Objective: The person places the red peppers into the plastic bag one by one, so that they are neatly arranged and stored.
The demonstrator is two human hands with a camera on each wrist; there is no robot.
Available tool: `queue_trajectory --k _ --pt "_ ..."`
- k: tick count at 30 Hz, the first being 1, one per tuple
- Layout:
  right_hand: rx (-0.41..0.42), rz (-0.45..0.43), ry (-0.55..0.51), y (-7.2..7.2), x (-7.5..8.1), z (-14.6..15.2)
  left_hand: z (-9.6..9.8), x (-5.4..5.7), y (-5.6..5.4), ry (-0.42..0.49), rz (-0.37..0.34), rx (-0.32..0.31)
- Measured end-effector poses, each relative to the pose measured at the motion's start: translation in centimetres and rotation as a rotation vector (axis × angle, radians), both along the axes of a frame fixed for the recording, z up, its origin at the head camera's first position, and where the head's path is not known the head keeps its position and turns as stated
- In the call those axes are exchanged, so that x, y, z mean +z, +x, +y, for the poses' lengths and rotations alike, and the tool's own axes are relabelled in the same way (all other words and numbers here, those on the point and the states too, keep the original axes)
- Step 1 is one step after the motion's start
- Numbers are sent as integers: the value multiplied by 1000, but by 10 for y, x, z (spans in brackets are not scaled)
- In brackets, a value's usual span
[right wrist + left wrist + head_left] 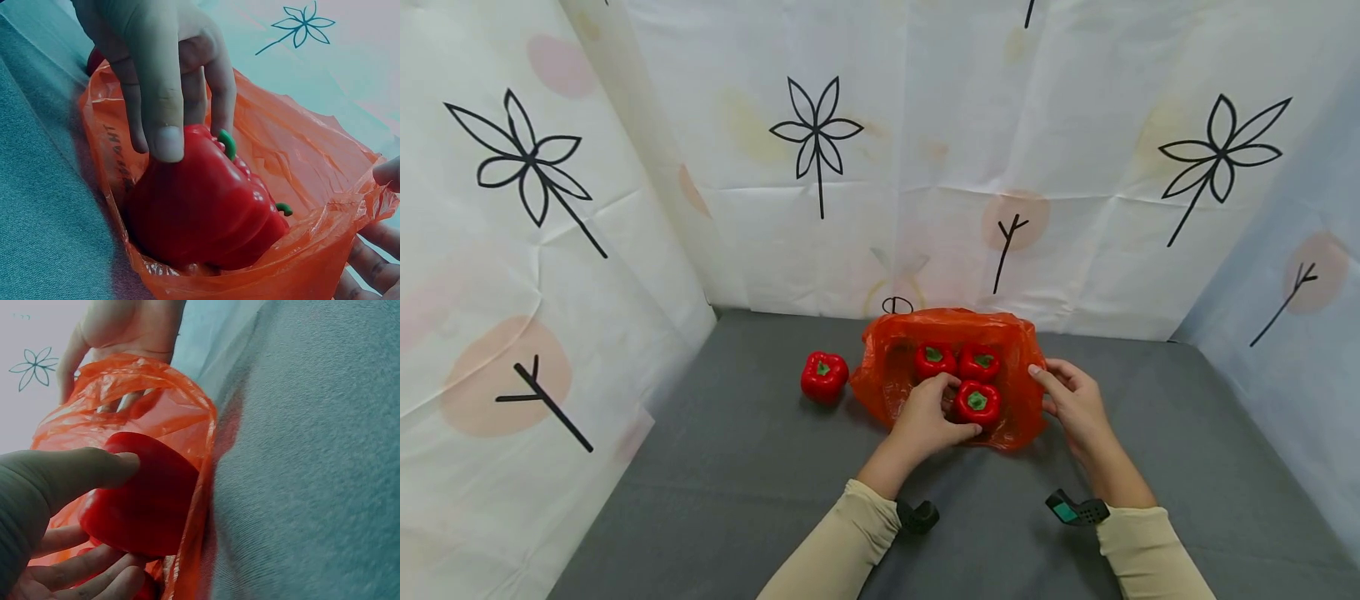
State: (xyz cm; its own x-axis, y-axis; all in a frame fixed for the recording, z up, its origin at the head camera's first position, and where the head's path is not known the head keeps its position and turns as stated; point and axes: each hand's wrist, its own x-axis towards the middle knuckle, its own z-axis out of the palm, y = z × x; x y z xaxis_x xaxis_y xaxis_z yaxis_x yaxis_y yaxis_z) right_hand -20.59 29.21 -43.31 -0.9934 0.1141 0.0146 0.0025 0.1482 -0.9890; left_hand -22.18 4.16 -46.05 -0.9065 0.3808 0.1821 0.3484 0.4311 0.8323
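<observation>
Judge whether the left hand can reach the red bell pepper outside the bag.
Probably yes: that red bell pepper lies uncovered beside the orange plastic bag, though the left hand would first need to leave the pepper it holds inside.

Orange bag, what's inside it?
Three red peppers, the front one held by the left hand. What lies beneath them in the bag is covered, so I can't tell.

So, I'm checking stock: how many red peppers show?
4: one pepper on the table, left of the orange bag; inside it, back-left pepper, back-right pepper and front pepper. The bag may hide more.
</observation>
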Motion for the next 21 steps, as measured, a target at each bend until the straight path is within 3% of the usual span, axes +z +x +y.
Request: queue_trajectory --k 13,17,21 --pt "-10 -1 -8 1 1 -3 11 -5 8 38 24 20" --pt "-9 -2 -16 0 1 -3 9 -1 7 46 38 19" --pt "-14 -5 -18 0 1 -2 3 9 6 79 42 15"
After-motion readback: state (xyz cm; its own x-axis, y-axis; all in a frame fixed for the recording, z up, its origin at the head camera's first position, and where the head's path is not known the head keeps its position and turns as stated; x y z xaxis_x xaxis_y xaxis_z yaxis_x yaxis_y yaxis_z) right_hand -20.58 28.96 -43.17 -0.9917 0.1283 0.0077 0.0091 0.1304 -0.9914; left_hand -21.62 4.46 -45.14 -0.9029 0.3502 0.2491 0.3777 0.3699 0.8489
